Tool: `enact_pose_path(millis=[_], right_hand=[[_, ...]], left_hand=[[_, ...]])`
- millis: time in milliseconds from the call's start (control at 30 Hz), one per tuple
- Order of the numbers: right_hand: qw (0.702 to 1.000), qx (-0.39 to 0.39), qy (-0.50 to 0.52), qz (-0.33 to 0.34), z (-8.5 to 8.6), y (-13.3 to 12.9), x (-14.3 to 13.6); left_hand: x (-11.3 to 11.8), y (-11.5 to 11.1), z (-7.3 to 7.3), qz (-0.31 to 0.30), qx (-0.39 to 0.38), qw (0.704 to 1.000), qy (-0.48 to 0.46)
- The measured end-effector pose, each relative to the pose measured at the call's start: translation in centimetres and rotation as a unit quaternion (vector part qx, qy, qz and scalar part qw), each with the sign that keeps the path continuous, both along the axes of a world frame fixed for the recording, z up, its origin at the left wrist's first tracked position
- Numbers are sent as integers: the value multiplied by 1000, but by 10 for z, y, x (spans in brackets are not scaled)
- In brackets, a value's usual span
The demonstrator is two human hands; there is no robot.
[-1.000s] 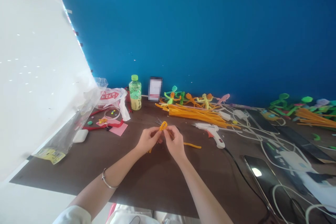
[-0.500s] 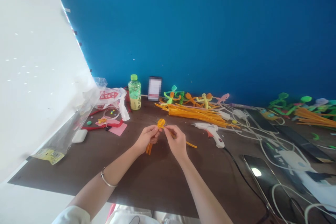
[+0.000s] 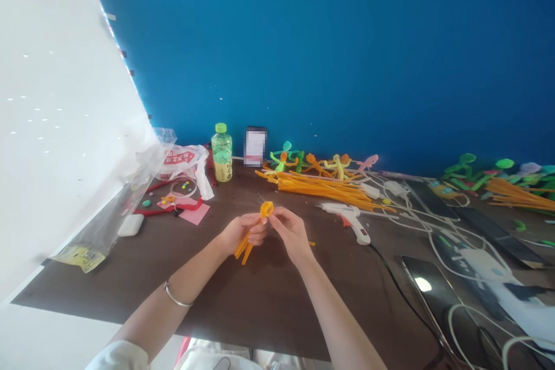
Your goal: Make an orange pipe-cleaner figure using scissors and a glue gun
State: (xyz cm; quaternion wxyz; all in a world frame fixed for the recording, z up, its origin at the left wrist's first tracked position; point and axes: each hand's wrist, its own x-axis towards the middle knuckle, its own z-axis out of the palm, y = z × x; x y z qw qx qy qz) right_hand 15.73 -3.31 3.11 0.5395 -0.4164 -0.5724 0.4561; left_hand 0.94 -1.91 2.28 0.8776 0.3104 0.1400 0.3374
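Note:
Between my hands is an orange pipe-cleaner figure (image 3: 266,208) with a rounded, coiled head at its top. My left hand (image 3: 246,232) is closed around its lower part, and loose orange ends stick out below the fingers. The thumb and forefinger of my right hand (image 3: 291,230) pinch it just beside the head; exactly what they grip there is hidden. A short orange tip shows past the right hand. Behind the head lies a thin pointed metal tool, perhaps scissors, only partly visible. A bundle of orange pipe cleaners (image 3: 321,188) lies beyond my hands.
Several pipe-cleaner figures (image 3: 338,166) stand along the blue wall. A glue gun (image 3: 349,219) rests to the right, its black cord running forward. A phone (image 3: 427,289), white cables, a green-capped bottle (image 3: 223,156), pink paper (image 3: 197,214) and plastic bags (image 3: 186,159) surround the work spot.
The orange head has turned and looks rounder. The ends under my left hand have swung a little lower and left, and less of the strand shows past my right hand.

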Motion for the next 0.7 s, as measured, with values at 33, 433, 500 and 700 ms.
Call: enact_pose_path(millis=[33, 433, 500, 700], right_hand=[[1000, -6, 4, 6, -1, 0, 0], [996, 23, -72, -54, -3, 2, -3], [994, 39, -81, -59, -3, 1, -5], [987, 90, -109, -73, -4, 1, -2]], left_hand=[[0, 0, 0, -3, -1, 1000, 1], [13, -9, -11, 384, 303, 793, 363], [11, -11, -11, 408, 373, 726, 410], [10, -10, -11, 357, 337, 771, 407]])
